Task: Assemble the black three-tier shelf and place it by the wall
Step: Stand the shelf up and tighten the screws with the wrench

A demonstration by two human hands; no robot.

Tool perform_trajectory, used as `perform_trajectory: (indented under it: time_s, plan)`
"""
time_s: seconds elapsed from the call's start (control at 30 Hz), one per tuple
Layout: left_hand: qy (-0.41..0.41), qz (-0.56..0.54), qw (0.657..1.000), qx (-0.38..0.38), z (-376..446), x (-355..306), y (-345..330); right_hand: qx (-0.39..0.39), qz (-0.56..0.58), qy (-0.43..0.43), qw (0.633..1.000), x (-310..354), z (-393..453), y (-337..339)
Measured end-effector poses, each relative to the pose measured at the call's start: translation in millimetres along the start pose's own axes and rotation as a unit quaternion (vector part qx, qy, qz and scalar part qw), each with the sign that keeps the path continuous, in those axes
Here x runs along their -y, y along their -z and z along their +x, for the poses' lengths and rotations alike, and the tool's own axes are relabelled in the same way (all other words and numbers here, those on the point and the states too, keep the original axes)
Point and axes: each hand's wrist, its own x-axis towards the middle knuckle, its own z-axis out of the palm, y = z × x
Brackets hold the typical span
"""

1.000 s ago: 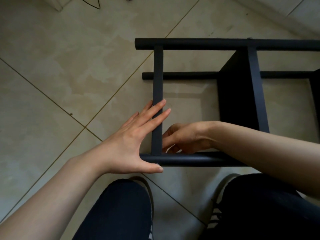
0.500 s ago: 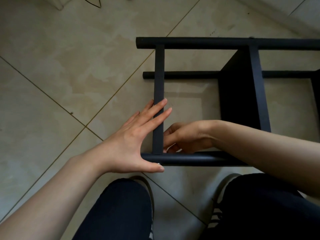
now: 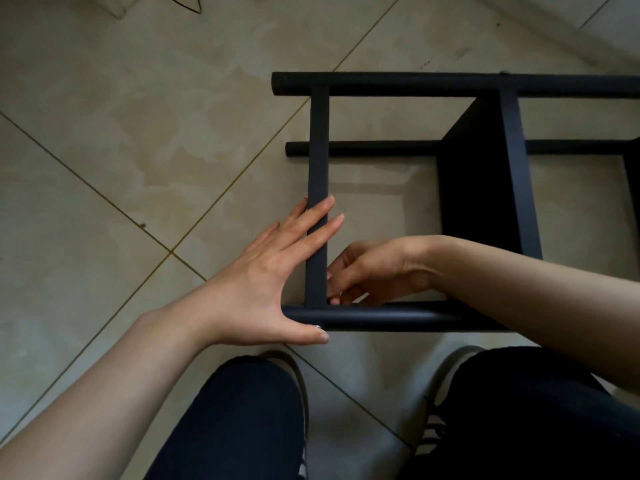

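Note:
The black shelf frame [image 3: 415, 84] lies on its side on the tiled floor, its round legs running left to right. A black crossbar [image 3: 318, 150] joins the near leg [image 3: 381, 318] to the far one. A black shelf panel [image 3: 478, 174] stands on edge further right. My left hand [image 3: 273, 271] lies flat with straight fingers against the crossbar, thumb under the near leg's end. My right hand [image 3: 374, 271] reaches inside the frame, its fingers curled at the joint of crossbar and near leg; whatever they pinch is hidden.
My two knees in dark trousers [image 3: 242, 420] and my shoes [image 3: 446, 372] are at the bottom, close to the near leg. Beige floor tiles [image 3: 138, 133] stretch to the left. A thin black cable [image 3: 187, 3] lies at the top left.
Almost nothing has moved. Both hands stay at the same corner of the frame; the fingers of my right hand shift slightly at the joint.

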Motion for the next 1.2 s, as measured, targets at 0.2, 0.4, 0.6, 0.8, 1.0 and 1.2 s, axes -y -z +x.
perform_trajectory:
  time_s: [0.2,0.4,0.6,0.8,1.0,1.2]
  plan:
    - [-0.003,0.000,1.000,-0.001,-0.4,0.6,-1.2,-0.030,-0.036,-0.011,0.999,1.0,5.3,-2.9]
    - [-0.001,-0.001,1.000,-0.001,0.5,-0.5,-0.5,0.010,0.007,0.007,1.000,-0.1,1.9,0.9]
    - [0.000,0.001,1.000,-0.003,-0.4,-0.5,-1.0,-0.025,-0.028,-0.013,0.999,-2.2,5.2,-1.4]
    - [0.001,0.001,1.000,-0.003,-0.5,0.6,-1.6,0.000,0.008,0.015,1.000,-4.1,4.3,-2.5]
    - [0.005,-0.001,1.000,0.001,0.2,0.5,-1.4,-0.015,-0.014,0.008,1.000,-4.0,4.9,-2.6]
    - [0.006,0.005,1.000,0.000,0.4,0.3,-2.1,-0.030,-0.018,0.008,0.999,-5.7,4.2,-2.8]
